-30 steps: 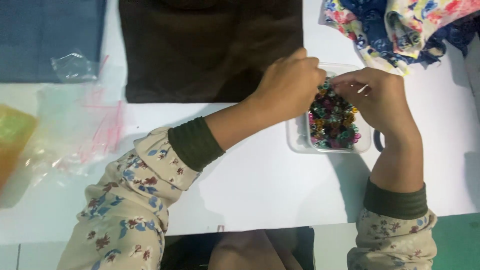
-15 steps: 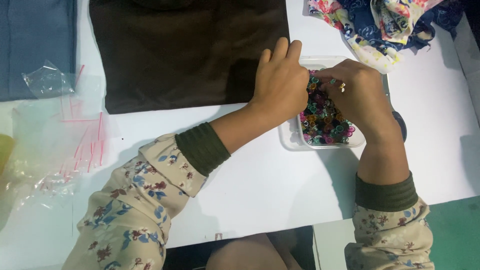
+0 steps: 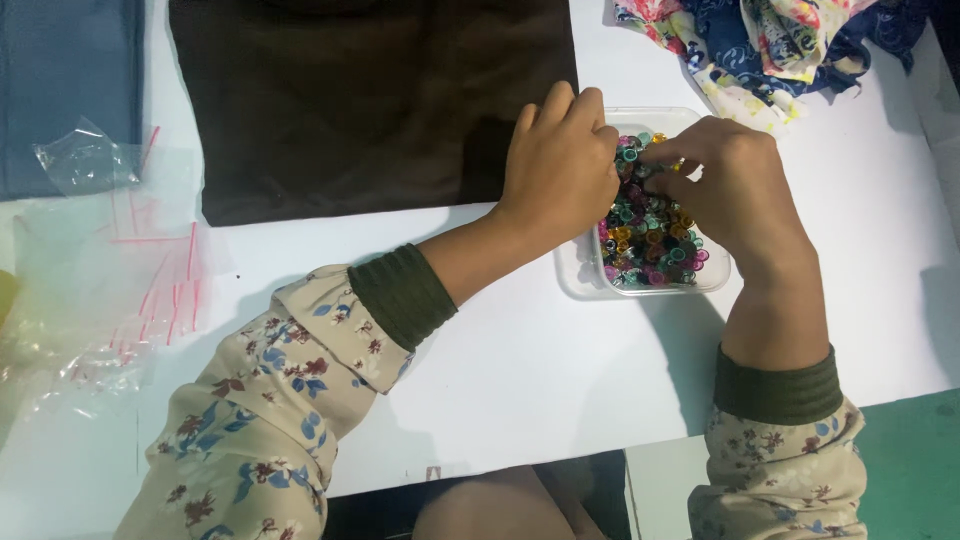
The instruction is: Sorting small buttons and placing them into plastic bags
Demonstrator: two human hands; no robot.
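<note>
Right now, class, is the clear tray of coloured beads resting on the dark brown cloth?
No: the clear tray rests on the white table, just right of the dark brown cloth.

Two hands (image 3: pixel 560 165), one clear tray (image 3: pixel 580 285), many coloured beads (image 3: pixel 650 245), three cloths (image 3: pixel 370 90).

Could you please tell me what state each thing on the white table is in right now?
Clear plastic tray: open-topped, upright on the table.
Small multicoloured ring beads: heaped inside the tray.
Left hand: curled over the tray's left edge, fingertips hidden.
Right hand: fingers bent down into the beads.
Dark brown cloth: spread flat.
Clear zip bags: lying flat, loosely piled.
Floral fabric: crumpled.
</note>
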